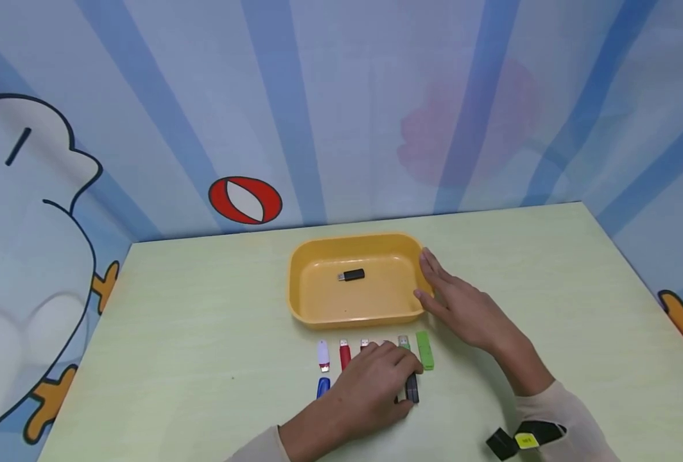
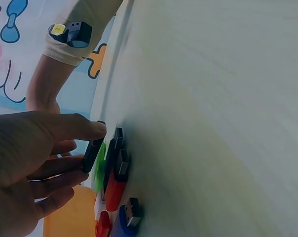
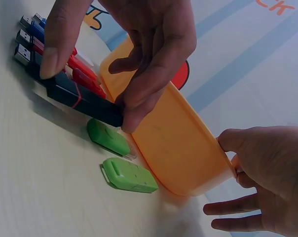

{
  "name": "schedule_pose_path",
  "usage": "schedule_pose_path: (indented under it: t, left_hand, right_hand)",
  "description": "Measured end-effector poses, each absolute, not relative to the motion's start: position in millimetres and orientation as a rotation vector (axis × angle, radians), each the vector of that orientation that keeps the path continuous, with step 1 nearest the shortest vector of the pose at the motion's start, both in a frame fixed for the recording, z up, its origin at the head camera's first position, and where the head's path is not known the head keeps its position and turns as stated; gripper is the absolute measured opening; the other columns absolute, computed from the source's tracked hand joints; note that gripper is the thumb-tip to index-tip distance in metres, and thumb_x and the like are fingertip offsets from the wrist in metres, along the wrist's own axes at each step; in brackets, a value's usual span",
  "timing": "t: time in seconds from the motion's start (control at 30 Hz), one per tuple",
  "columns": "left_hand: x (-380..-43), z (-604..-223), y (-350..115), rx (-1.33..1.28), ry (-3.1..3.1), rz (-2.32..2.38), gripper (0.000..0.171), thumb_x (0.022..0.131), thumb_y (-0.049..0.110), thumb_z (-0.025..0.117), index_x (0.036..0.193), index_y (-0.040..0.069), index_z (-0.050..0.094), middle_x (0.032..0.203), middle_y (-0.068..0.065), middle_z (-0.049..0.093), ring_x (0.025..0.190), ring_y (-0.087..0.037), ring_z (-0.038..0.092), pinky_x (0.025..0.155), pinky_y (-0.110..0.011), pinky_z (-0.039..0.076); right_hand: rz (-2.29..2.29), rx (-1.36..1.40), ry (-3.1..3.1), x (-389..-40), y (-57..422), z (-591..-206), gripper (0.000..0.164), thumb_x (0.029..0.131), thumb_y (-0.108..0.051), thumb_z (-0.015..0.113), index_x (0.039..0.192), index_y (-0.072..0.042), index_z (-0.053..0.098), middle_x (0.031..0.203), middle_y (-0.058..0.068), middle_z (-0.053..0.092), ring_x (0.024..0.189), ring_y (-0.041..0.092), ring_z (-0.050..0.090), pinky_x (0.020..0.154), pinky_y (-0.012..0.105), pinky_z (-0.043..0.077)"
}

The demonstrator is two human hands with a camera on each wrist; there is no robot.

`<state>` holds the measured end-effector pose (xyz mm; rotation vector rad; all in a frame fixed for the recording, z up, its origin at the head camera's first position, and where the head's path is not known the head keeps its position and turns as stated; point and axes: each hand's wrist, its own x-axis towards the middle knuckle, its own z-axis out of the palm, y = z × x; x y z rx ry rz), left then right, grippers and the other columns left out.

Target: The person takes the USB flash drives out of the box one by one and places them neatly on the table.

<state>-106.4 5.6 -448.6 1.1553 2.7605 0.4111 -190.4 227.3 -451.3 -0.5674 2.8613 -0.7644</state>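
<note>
My left hand (image 1: 370, 388) pinches a black USB stick (image 1: 412, 388) between thumb and fingers, beside the loose sticks. In the right wrist view this stick (image 3: 80, 96) has a thin pink line across it. My right hand (image 1: 463, 308) holds the right rim of a yellow tray (image 1: 353, 321), with the thumb over the edge and some fingers stretched out. Inside the tray lies another black USB stick (image 1: 353, 275). The left hand covers part of the rows in the head view.
Several USB sticks lie in rows before the tray: a white-and-red one (image 1: 323, 356), a red one (image 1: 345, 355), a blue one (image 1: 323, 386) and a green one (image 1: 425, 350). A patterned backdrop (image 1: 364, 115) stands along the pale table's (image 1: 203, 359) back edge.
</note>
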Motion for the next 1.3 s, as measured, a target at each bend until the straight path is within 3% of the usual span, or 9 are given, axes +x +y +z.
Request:
schedule_pose_path:
  t: [0.4,1.3]
  left_hand:
    - [-101.9,-455.5,5.6,1.181,2.704,0.403,0.040,0.091,0.037,0.085,0.125,0.020,0.070,0.127,0.007,0.071,0.122,-0.010,0.061,0.107,-0.032,0.051]
    - [-98.4,-455.2,6.1,1.186,2.644,0.322,0.039,0.094,0.040,0.082,0.127,0.023,0.071,0.127,0.008,0.072,0.116,-0.009,0.060,0.102,-0.027,0.050]
  right_hand:
    - [-0.764,-0.562,2.864,-190.7,226.9,-452.5,0.074,0.113,-0.044,0.047,0.170,-0.010,0.014,0.179,0.007,0.010,0.155,0.041,0.038,0.112,0.065,0.046]
    - [-0.772,-0.553,2.865,-189.5,226.3,-451.5,0.073,0.113,-0.044,0.046,0.170,-0.009,0.016,0.179,0.008,0.011,0.155,0.042,0.038,0.113,0.065,0.045]
